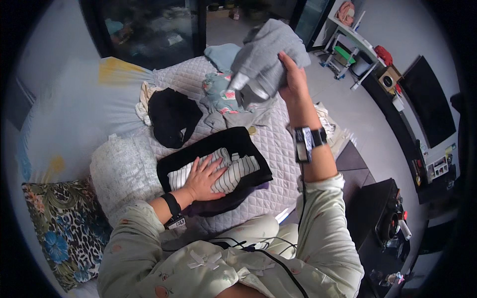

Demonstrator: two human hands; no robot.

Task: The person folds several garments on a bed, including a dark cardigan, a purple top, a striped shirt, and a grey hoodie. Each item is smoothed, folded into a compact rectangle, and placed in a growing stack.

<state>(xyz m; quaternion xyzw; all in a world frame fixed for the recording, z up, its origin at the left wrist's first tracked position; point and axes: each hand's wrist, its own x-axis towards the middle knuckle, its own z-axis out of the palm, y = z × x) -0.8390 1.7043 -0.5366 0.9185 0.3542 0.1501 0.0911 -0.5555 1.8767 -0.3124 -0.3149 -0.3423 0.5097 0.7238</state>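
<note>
My right hand point(296, 80) grips a bunched grey cloth garment point(270, 52) and holds it up above the far side of the quilted cover point(279, 149). Palm down and fingers spread, my left hand point(205, 180) rests on a folded white garment with dark stripes point(242, 169). That striped piece lies on a folded black garment point(220, 141). Dark purple cloth point(227, 204) shows beneath the black one. Beyond the stack, a crumpled black garment point(173, 117) lies to the left, and a green garment with a pink print point(220, 93) lies partly behind the raised grey cloth.
A light grey cushion point(125, 171) and a floral, leopard-patterned cushion point(67, 231) sit at the left. Light blue cloth point(222, 56) lies at the far edge. At the right stand a dark table point(372, 208) with objects and a television point(428, 100). A cable runs along my right arm.
</note>
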